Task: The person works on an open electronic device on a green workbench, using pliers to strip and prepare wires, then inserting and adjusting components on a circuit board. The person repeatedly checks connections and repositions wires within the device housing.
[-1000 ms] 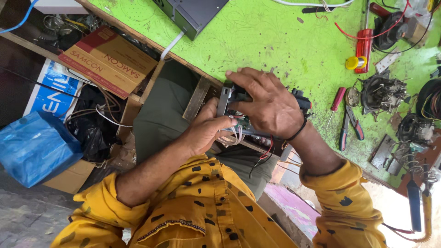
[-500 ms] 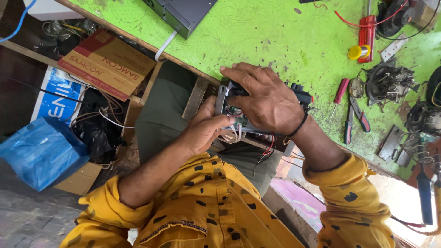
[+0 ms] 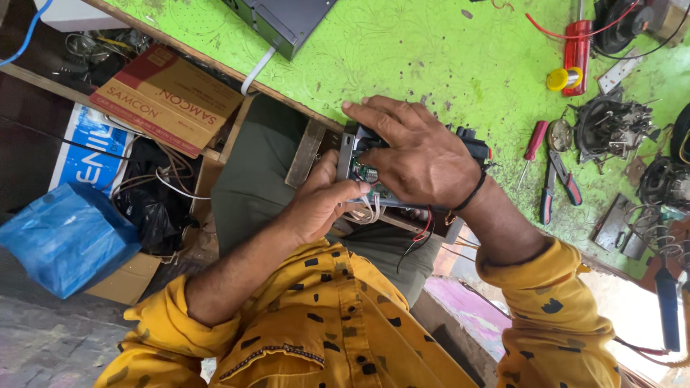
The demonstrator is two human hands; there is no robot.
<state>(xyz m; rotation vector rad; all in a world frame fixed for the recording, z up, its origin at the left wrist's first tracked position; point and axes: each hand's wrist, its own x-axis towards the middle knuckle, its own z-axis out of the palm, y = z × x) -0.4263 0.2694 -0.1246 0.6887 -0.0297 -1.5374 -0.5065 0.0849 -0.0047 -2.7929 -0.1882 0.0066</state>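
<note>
Gripping a small electronic module (image 3: 374, 176) at the green desk (image 3: 402, 57) edge: right hand (image 3: 420, 154) clamps over it. Left hand (image 3: 323, 201) pinches its near side, white wires (image 3: 370, 210) trailing below.

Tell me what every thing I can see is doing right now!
Left hand: grips the gadget from below.
Right hand: spread over the gadget's top.
Gadget: open, circuit board and loose wires showing.
Pliers: lying flat, handles apart.
Screwdriver: lying flat, untouched.
Cardboard box: shut, flat on the shelf.
Blue bag: bulging, on the floor.
</note>
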